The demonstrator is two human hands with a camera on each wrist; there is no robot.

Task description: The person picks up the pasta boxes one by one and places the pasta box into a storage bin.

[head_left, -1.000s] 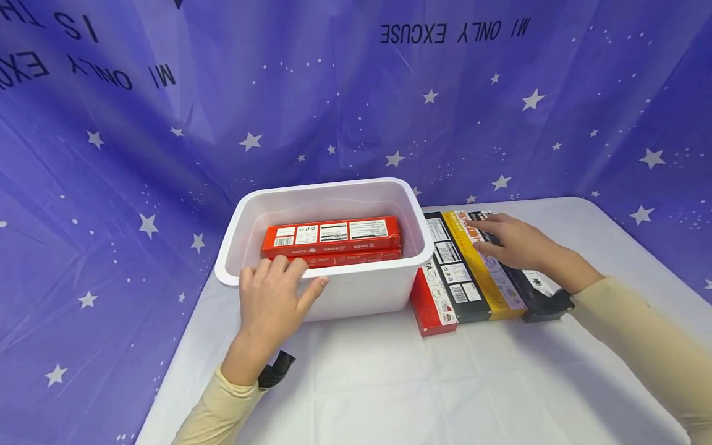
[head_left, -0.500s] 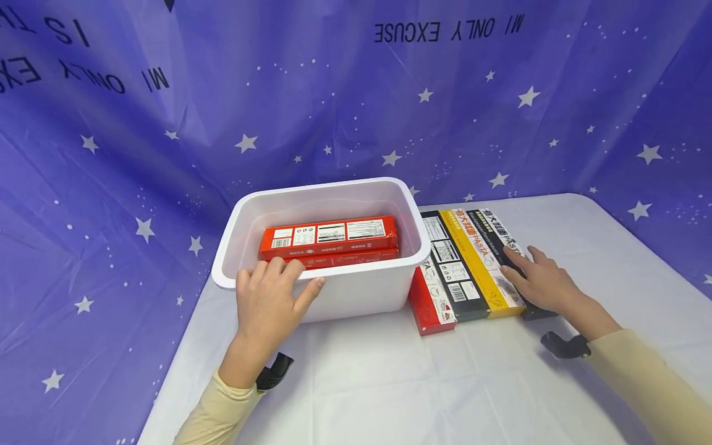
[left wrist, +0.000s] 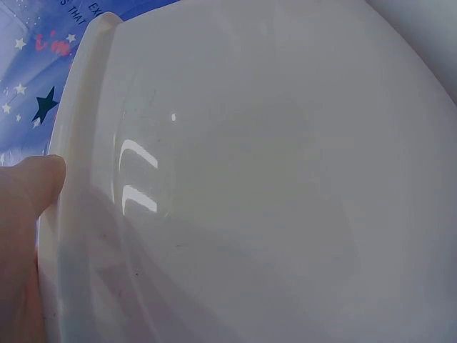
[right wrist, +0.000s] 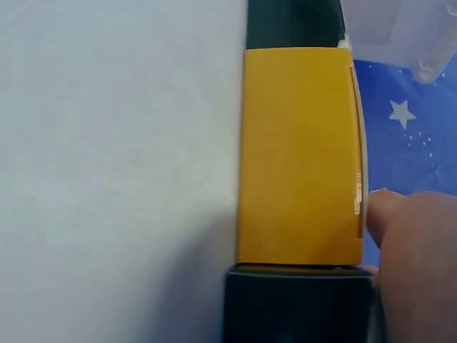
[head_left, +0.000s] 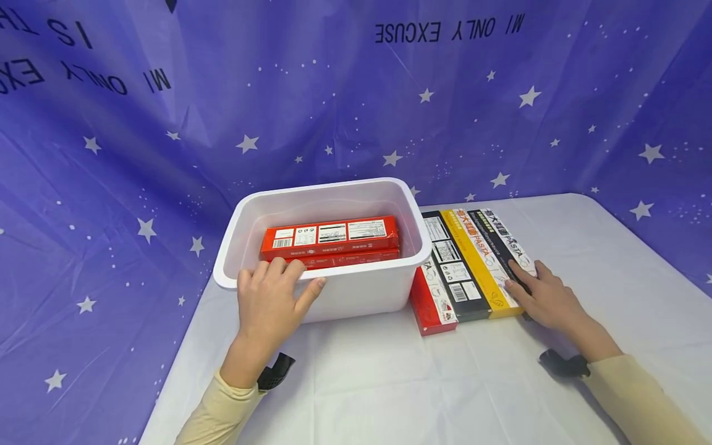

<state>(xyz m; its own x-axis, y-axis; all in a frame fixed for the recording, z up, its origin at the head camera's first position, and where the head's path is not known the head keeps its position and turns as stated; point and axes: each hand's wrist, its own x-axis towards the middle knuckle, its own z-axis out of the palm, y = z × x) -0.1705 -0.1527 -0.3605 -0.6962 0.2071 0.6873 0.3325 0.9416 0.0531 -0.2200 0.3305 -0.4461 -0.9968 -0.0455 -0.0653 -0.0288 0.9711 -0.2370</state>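
In the head view, my left hand (head_left: 269, 300) grips the near rim of a white plastic bin (head_left: 356, 296), fingers over the edge and thumb along the outside. Two red boxes (head_left: 328, 238) lie inside the bin, one overlapping the other. My right hand (head_left: 547, 300) is at the near end of a black pasta box (head_left: 492, 228), its thumb and index finger by the seam with a yellow pasta box (head_left: 467, 244) and other fingers over the right side. The right wrist view has the thumb (right wrist: 400, 221) beside the yellow box's top edge, above the black box's end (right wrist: 300, 307).
Left of the yellow box lie another black box (head_left: 461, 272), label side up, and a red pasta box (head_left: 431, 309) close against the bin's right side. A white cloth (head_left: 389, 383) covers the table. Behind it hangs a purple star-printed curtain (head_left: 334, 93).
My right hand has come back toward me and right, from the far part of the boxes to the black pasta box's near end, and lowered onto it. My left hand stays on the rim.
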